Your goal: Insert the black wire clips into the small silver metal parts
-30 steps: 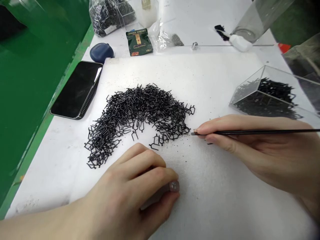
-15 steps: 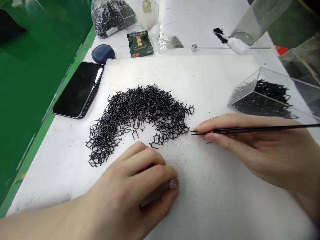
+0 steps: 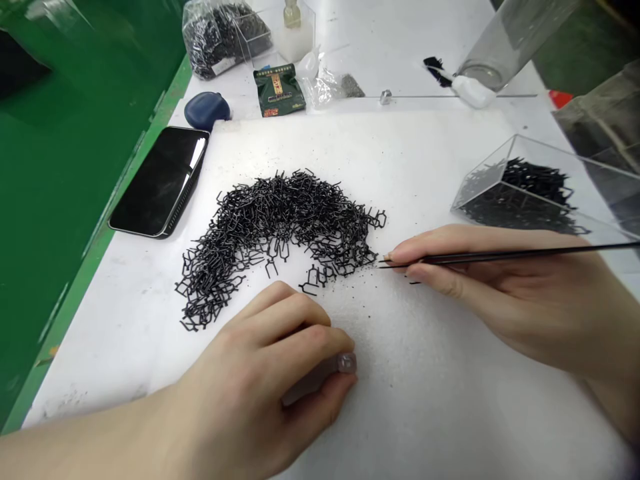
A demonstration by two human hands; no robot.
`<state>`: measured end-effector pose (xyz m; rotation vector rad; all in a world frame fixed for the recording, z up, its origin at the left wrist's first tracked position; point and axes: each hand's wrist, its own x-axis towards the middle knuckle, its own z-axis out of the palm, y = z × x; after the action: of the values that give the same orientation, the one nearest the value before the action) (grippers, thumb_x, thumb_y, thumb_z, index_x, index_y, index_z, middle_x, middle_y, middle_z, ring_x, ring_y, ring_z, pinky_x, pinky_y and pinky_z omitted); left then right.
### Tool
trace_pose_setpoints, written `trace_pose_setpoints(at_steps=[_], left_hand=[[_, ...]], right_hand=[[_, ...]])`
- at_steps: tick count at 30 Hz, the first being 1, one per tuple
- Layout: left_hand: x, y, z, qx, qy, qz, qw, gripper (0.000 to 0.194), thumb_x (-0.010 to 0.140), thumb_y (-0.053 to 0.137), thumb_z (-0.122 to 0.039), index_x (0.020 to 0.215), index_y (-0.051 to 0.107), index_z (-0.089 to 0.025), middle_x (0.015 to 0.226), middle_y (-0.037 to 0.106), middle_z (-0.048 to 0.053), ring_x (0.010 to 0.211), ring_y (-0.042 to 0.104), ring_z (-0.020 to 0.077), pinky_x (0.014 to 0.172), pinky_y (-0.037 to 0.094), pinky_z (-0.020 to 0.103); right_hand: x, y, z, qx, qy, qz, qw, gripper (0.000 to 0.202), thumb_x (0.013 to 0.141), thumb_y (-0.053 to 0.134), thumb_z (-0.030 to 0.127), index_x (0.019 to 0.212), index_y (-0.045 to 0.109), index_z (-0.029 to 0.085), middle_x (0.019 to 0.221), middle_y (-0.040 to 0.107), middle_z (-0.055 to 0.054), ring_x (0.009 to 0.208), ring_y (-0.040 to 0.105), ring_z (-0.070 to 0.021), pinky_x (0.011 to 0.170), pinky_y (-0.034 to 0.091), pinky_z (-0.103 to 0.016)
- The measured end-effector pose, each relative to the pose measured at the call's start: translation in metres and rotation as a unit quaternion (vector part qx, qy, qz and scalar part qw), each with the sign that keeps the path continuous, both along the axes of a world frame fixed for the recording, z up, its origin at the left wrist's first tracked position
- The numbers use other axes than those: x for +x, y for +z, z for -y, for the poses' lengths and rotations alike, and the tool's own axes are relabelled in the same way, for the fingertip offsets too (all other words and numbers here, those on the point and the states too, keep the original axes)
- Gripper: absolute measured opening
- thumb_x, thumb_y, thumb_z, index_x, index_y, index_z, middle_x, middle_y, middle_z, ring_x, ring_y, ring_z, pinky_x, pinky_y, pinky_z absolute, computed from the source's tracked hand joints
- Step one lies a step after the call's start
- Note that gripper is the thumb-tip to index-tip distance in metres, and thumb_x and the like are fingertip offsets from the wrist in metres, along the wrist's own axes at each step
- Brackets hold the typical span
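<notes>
Across the white work mat point(image 3: 400, 147) spreads an arched heap of small black forked parts point(image 3: 290, 207). My right hand point(image 3: 510, 293) grips a pair of black tweezers point(image 3: 480, 257); their slightly parted tips point left, close to the heap's right end, with no part visible between them. Below the heap rests my left hand point(image 3: 280, 373), its thumb and forefinger closed around a small translucent block-like piece point(image 3: 347, 363). Most of that piece is hidden by the fingers. A few forked parts lie loose inside the arch, above my left hand.
A clear box point(image 3: 520, 193) of black parts stands behind my right hand. Left lies a phone point(image 3: 160, 180), with a blue case point(image 3: 207, 111) above it. Along the back are a green packet point(image 3: 279, 91), a bag of black parts point(image 3: 220, 40) and a clear cylinder point(image 3: 515, 40).
The view has shifted very slightly. Both hands keep nearly the same position, and the heap looks unchanged.
</notes>
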<state>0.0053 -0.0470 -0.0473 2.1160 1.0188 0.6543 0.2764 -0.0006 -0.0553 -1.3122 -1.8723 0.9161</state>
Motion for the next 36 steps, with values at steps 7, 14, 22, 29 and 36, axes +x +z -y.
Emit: trace_pose_setpoints(at_steps=[7, 14, 22, 29, 36], left_hand=[[0.0004, -0.0013, -0.0015, 0.0, -0.002, -0.005, 1.0, 0.017, 0.097, 0.072, -0.008, 0.107, 0.076, -0.022, 0.096, 0.07, -0.001, 0.093, 0.061, 0.0128, 0.086, 0.053, 0.023], [-0.0003, 0.0003, -0.0014, -0.001, -0.002, -0.004, 1.0, 0.017, 0.097, 0.073, -0.008, 0.107, 0.076, -0.022, 0.095, 0.071, 0.0, 0.091, 0.062, 0.0142, 0.083, 0.055, 0.024], [0.0016, 0.0039, -0.0047, 0.0, -0.007, -0.007, 1.0, 0.016, 0.095, 0.074, -0.007, 0.103, 0.077, -0.02, 0.092, 0.073, 0.001, 0.088, 0.063, 0.014, 0.081, 0.056, 0.024], [-0.0008, -0.0005, -0.0021, -0.002, -0.005, 0.005, 1.0, 0.018, 0.096, 0.072, -0.007, 0.107, 0.077, -0.021, 0.095, 0.071, 0.001, 0.091, 0.062, 0.0143, 0.083, 0.054, 0.025], [-0.0001, 0.0016, -0.0026, -0.002, -0.004, 0.002, 1.0, 0.017, 0.097, 0.073, -0.007, 0.106, 0.077, -0.021, 0.094, 0.071, 0.0, 0.089, 0.062, 0.0133, 0.082, 0.054, 0.024]], right_hand=[[0.0014, 0.0008, 0.0013, -0.005, 0.0, -0.005, 1.0, 0.012, 0.095, 0.079, 0.027, 0.1, 0.085, 0.036, 0.108, 0.087, 0.01, 0.101, 0.083, -0.0129, 0.089, 0.066, -0.014], [0.0006, 0.0004, -0.0004, -0.017, 0.003, -0.003, 1.0, 0.012, 0.094, 0.08, 0.028, 0.1, 0.086, 0.036, 0.109, 0.088, 0.007, 0.102, 0.084, -0.0184, 0.085, 0.071, -0.024], [0.0017, -0.0013, 0.0004, -0.026, 0.0, -0.016, 1.0, 0.013, 0.094, 0.08, 0.031, 0.102, 0.086, 0.039, 0.109, 0.087, 0.005, 0.103, 0.083, -0.0234, 0.086, 0.073, -0.032], [0.0042, -0.0015, 0.0009, -0.029, 0.005, -0.008, 1.0, 0.012, 0.095, 0.079, 0.033, 0.103, 0.085, 0.039, 0.11, 0.087, 0.006, 0.104, 0.083, -0.0236, 0.086, 0.072, -0.034], [0.002, -0.003, -0.0004, -0.025, 0.003, -0.013, 1.0, 0.012, 0.094, 0.081, 0.034, 0.104, 0.086, 0.039, 0.109, 0.087, 0.005, 0.103, 0.083, -0.0215, 0.086, 0.072, -0.032]])
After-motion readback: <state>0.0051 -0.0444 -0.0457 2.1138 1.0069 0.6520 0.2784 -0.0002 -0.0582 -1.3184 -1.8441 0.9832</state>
